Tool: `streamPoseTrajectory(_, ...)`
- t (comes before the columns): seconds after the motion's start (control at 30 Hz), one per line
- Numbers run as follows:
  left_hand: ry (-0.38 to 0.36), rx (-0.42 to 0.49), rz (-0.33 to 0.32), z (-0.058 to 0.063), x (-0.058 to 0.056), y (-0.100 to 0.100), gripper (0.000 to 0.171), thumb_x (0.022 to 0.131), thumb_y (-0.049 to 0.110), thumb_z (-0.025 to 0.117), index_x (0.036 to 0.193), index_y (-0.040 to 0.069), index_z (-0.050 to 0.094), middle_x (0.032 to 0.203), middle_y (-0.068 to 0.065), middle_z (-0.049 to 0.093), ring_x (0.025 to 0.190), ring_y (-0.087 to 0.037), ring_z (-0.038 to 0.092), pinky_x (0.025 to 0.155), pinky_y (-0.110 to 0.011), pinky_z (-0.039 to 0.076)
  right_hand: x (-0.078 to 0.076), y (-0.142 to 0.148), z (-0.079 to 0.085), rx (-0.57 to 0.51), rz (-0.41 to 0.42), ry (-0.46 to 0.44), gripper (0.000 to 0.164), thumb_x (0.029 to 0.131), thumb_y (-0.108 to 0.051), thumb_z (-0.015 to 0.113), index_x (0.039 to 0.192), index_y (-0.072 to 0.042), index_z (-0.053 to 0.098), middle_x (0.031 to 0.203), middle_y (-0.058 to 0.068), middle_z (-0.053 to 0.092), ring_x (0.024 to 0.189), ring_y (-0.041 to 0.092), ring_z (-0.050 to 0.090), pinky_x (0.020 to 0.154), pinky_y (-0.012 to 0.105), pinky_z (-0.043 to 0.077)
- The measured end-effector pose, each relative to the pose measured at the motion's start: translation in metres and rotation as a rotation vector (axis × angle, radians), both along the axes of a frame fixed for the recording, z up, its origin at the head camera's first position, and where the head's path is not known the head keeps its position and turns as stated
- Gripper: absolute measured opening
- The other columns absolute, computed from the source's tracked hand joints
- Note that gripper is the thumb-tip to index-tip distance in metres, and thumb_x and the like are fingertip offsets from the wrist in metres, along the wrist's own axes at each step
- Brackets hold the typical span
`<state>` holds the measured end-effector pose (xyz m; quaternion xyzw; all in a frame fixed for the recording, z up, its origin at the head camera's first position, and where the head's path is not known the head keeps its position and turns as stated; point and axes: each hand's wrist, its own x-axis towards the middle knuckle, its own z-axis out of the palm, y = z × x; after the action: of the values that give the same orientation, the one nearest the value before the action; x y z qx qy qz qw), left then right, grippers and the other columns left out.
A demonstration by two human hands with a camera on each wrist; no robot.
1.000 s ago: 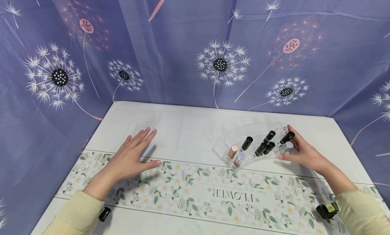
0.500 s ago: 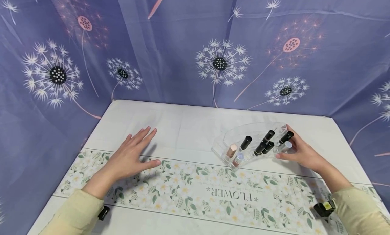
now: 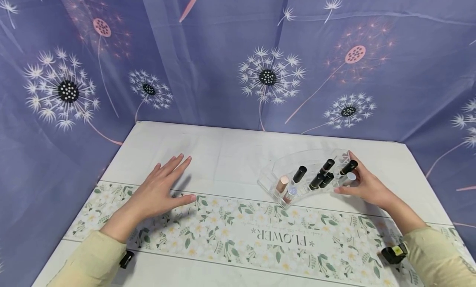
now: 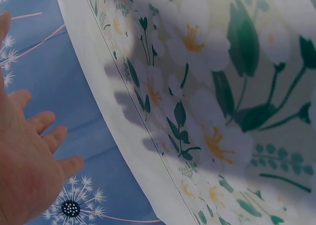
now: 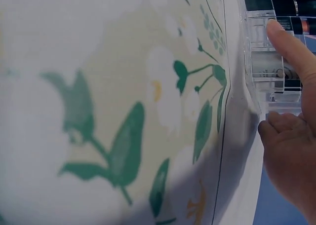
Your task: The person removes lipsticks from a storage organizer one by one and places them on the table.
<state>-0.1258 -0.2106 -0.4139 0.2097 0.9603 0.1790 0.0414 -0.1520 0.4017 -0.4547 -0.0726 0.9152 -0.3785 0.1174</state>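
Note:
A clear plastic lipstick organizer (image 3: 293, 156) stands at the right of the table, with several tubes in its slots. My right hand (image 3: 372, 188) grips its right end, thumb along the front side and fingers round the far end. The right wrist view shows the thumb (image 5: 289, 40) against the see-through slots of the organizer (image 5: 264, 62). Beside that hand are a black-capped tube (image 3: 348, 168) and a pale-capped one (image 3: 348, 179). My left hand (image 3: 156, 192) is spread over the table at the left, holding nothing; the left wrist view shows its fingers (image 4: 54, 136) apart.
More tubes stand in the organizer: a rose-gold one (image 3: 282, 183), a lilac-capped one (image 3: 290, 194) and several black ones. A floral runner (image 3: 208, 233) marked FLOWER crosses the white table (image 3: 230, 154). Purple dandelion curtains (image 3: 208, 72) hang behind and at the sides.
My right hand has shifted slightly left, its thumb further along the organizer's front. The left hand stays in place, and the head view has moved a little.

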Motion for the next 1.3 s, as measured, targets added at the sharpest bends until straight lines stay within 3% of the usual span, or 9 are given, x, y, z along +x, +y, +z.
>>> streamPoseTrajectory(0.17, -0.003, 0.017, -0.001, 0.0, 0.0, 0.001, 0.106, 0.093, 0.072, 0.068, 0.174, 0.026, 0.017, 0.179, -0.008, 0.016, 0.164, -0.038, 0.017, 0.131, -0.064, 0.01, 0.0, 0.001, 0.0, 0.006, -0.015, -0.002, 0.132, 0.091, -0.028, 0.089, 0.171, -0.023, -0.016, 0.171, 0.039, 0.006, 0.148, 0.061, 0.033, 0.088, 0.003, 0.04)
streamPoseTrajectory(0.27, -0.003, 0.023, -0.005, 0.0, 0.0, 0.003, 0.106, 0.093, 0.072, 0.069, 0.174, 0.027, 0.017, 0.179, -0.008, 0.017, 0.164, -0.037, 0.017, 0.131, -0.065, 0.01, 0.0, 0.001, 0.0, 0.025, -0.026, 0.004, 0.132, 0.091, -0.031, 0.089, 0.171, -0.023, -0.015, 0.17, 0.04, 0.011, 0.147, 0.058, 0.037, 0.09, 0.008, 0.043)
streamPoseTrajectory(0.43, -0.008, 0.028, -0.011, -0.001, -0.001, 0.003, 0.105, 0.094, 0.072, 0.068, 0.174, 0.026, 0.017, 0.179, -0.007, 0.015, 0.164, -0.036, 0.016, 0.131, -0.066, 0.01, 0.002, 0.0, -0.001, 0.05, -0.03, 0.021, 0.131, 0.091, -0.031, 0.089, 0.172, -0.02, -0.013, 0.166, 0.043, 0.023, 0.132, 0.049, 0.055, 0.096, 0.031, 0.051)
streamPoseTrajectory(0.53, -0.004, 0.032, -0.012, -0.002, -0.001, 0.004, 0.105, 0.094, 0.072, 0.069, 0.174, 0.026, 0.017, 0.179, -0.008, 0.016, 0.164, -0.036, 0.016, 0.131, -0.065, 0.01, 0.003, -0.003, -0.001, 0.063, -0.035, 0.029, 0.13, 0.091, -0.031, 0.089, 0.172, -0.019, -0.012, 0.164, 0.042, 0.026, 0.125, 0.043, 0.059, 0.093, 0.033, 0.053)
streamPoseTrajectory(0.6, 0.001, 0.033, -0.014, -0.003, -0.001, 0.004, 0.105, 0.094, 0.072, 0.069, 0.174, 0.026, 0.018, 0.179, -0.009, 0.017, 0.164, -0.036, 0.017, 0.131, -0.065, 0.011, 0.003, -0.005, -0.001, 0.051, -0.034, 0.028, 0.13, 0.091, -0.029, 0.089, 0.172, -0.02, -0.012, 0.167, 0.041, 0.021, 0.133, 0.047, 0.054, 0.097, 0.038, 0.055)
streamPoseTrajectory(0.67, -0.003, 0.038, -0.018, -0.003, -0.001, 0.005, 0.105, 0.094, 0.071, 0.069, 0.174, 0.026, 0.018, 0.179, -0.009, 0.017, 0.164, -0.036, 0.016, 0.131, -0.065, 0.01, 0.003, -0.009, -0.001, 0.023, -0.033, 0.022, 0.131, 0.09, -0.028, 0.09, 0.172, -0.021, -0.013, 0.17, 0.04, 0.014, 0.142, 0.055, 0.046, 0.107, 0.051, 0.052)
streamPoseTrajectory(0.77, -0.009, 0.048, -0.031, -0.003, -0.001, 0.007, 0.104, 0.094, 0.071, 0.069, 0.174, 0.027, 0.018, 0.179, -0.01, 0.017, 0.164, -0.036, 0.016, 0.131, -0.066, 0.01, 0.003, -0.015, -0.003, -0.022, -0.031, 0.011, 0.133, 0.089, -0.026, 0.091, 0.172, -0.022, -0.013, 0.172, 0.037, 0.002, 0.15, 0.064, 0.025, 0.115, 0.073, 0.035)
streamPoseTrajectory(0.8, -0.01, 0.049, -0.034, -0.003, -0.001, 0.008, 0.104, 0.094, 0.07, 0.069, 0.174, 0.027, 0.018, 0.179, -0.01, 0.017, 0.164, -0.036, 0.016, 0.131, -0.066, 0.01, 0.004, -0.017, -0.003, -0.026, -0.034, 0.012, 0.133, 0.088, -0.026, 0.091, 0.172, -0.022, -0.012, 0.172, 0.037, 0.002, 0.15, 0.064, 0.023, 0.115, 0.075, 0.032)
streamPoseTrajectory(1.3, -0.02, 0.049, -0.04, -0.005, -0.002, 0.012, 0.106, 0.094, 0.072, 0.068, 0.174, 0.029, 0.014, 0.18, -0.004, 0.013, 0.165, -0.035, 0.015, 0.132, -0.062, 0.009, 0.005, -0.048, -0.007, 0.007, -0.067, 0.079, 0.135, 0.084, -0.034, 0.094, 0.173, -0.017, -0.005, 0.167, 0.041, 0.021, 0.148, 0.061, 0.033, 0.114, 0.077, 0.035)
